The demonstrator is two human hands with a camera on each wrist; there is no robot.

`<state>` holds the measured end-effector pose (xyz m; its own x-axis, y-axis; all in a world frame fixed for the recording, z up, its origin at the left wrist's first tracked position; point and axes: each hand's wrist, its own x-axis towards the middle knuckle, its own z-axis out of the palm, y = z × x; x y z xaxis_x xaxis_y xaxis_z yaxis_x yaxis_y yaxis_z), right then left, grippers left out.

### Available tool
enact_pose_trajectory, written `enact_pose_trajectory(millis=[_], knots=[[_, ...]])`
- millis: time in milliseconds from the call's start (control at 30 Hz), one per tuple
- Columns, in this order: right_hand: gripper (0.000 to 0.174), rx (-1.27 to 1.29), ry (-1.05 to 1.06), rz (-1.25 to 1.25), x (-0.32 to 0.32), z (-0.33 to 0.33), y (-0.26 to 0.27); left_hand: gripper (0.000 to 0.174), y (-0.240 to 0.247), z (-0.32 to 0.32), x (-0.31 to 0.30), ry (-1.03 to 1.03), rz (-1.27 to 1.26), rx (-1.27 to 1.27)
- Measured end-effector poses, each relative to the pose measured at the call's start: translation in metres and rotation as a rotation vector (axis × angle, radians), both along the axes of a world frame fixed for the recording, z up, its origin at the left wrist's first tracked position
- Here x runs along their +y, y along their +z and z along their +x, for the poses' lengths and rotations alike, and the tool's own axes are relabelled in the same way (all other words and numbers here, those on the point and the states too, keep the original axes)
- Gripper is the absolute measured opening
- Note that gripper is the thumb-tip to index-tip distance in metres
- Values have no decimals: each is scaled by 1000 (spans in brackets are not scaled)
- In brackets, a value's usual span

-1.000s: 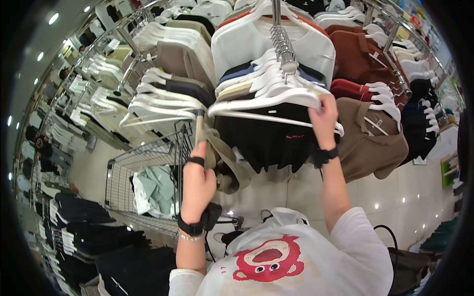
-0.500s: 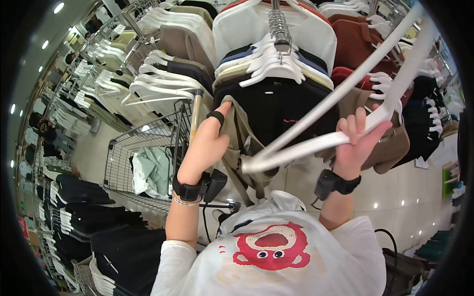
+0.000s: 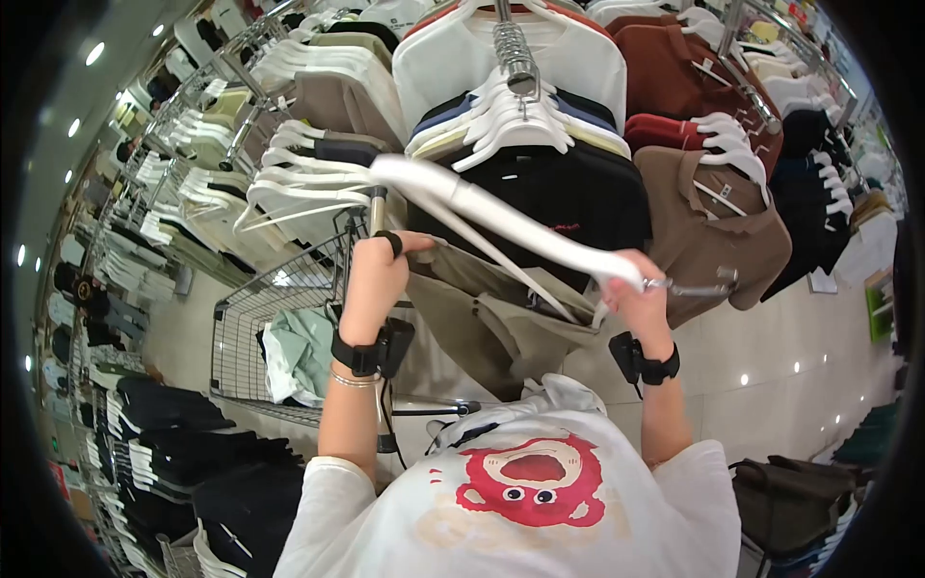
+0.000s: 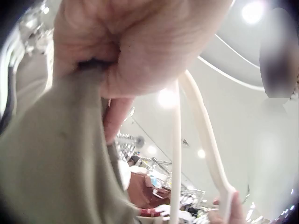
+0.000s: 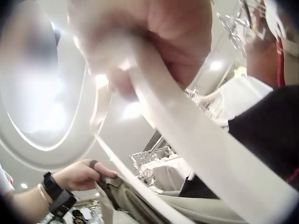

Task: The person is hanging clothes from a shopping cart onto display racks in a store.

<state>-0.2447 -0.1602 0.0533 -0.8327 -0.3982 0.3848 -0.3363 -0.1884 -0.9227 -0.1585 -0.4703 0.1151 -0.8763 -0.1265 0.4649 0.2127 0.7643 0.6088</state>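
Observation:
In the head view my left hand (image 3: pixel 378 279) grips the edge of an olive-grey garment (image 3: pixel 462 313), which hangs down to the right of it. My right hand (image 3: pixel 640 299) holds a white hanger (image 3: pixel 511 223) near its hook, with the bar slanting over the garment. The left wrist view has the cloth (image 4: pixel 60 149) pinched in the left hand (image 4: pixel 135 42). Close up in the right wrist view, the right hand (image 5: pixel 145 37) is curled round the hanger (image 5: pixel 187 126). How much of the garment touches the hanger cannot be told.
A wire shopping cart (image 3: pixel 224 356) with folded clothes (image 3: pixel 299 352) stands at the left. Ahead, a black shirt (image 3: pixel 549 207) hangs on a rack, with a brown polo (image 3: pixel 708 226) to its right. Dark clothes (image 3: pixel 246 511) hang at lower left.
The right hand took the hanger off the front of the rack, swung it up at the right, then lowered it across the garment. The left hand now grips the garment, which is spread wider.

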Motion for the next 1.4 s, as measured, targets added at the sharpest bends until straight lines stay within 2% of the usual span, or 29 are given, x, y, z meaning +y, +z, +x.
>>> enact_pose_trajectory(millis=[33,67,133,167,200,267,333,433,467,533,567,600,667,700,733,800,867,933,967,1033,1067,1133,1167,1200,1267,1300,1333,1400], knots=[[26,-70,14,-189,-2,-1,0,41,-3,-1,3,-1,-1,-67],[40,-32,7,-235,-3,-4,3,41,-4,-3,9,-16,-2,-69],[50,23,-101,-379,-17,-5,-4,46,0,-5,22,-100,238,-57],[51,65,-126,-441,-28,-6,-11,48,1,-4,24,-153,401,-131],[51,89,-98,-495,-42,-6,-19,48,3,-4,28,-156,396,-131],[49,25,-32,-576,-74,3,-34,49,10,-4,39,-309,916,-96],[47,-72,17,-545,-95,12,-48,48,24,4,32,-267,1089,-37],[32,-171,207,-278,-90,14,-69,49,34,16,-1,-171,1206,269],[29,-218,264,-169,-85,13,-76,50,41,24,-12,-147,1203,300],[27,-253,343,-15,-71,16,-61,50,34,30,-33,-15,1067,301],[27,-74,303,56,-68,16,-50,48,28,30,-33,144,954,274],[26,101,257,126,-64,17,-41,45,10,27,-42,219,827,285],[26,239,202,224,-58,8,-23,43,-9,29,-50,357,239,189],[25,304,191,338,-56,1,-20,42,-14,28,-47,322,158,211],[24,367,178,455,-54,-1,-18,40,-15,29,-43,323,178,159],[23,402,132,524,-53,6,-8,40,-13,27,-32,251,65,121],[23,439,75,599,-53,12,7,39,-4,23,-7,74,31,9],[23,363,83,364,-54,15,23,28,7,21,19,-231,8,-161],[25,271,92,263,-53,16,30,28,7,18,24,-242,4,-160],[27,230,74,253,-46,15,40,25,8,13,29,-153,-272,-23],[28,259,60,263,-43,14,43,25,6,11,28,-162,-277,-22],[32,201,69,279,-34,15,51,27,-8,3,23,-154,-411,-254],[36,143,89,296,-30,14,54,23,-23,-1,22,-99,-304,-248],[36,147,81,293,-26,10,55,23,-30,-2,21,-105,-308,-242],[47,577,-100,365,-9,-2,54,21,-38,-6,20,-2,-306,-65],[57,679,-184,553,3,-10,50,20,-37,-7,18,49,-291,-82],[48,704,-290,627,9,-18,40,24,-39,-10,14,89,-250,-67],[31,527,-343,799,12,-37,23,31,-32,-20,8,170,-274,-104]])
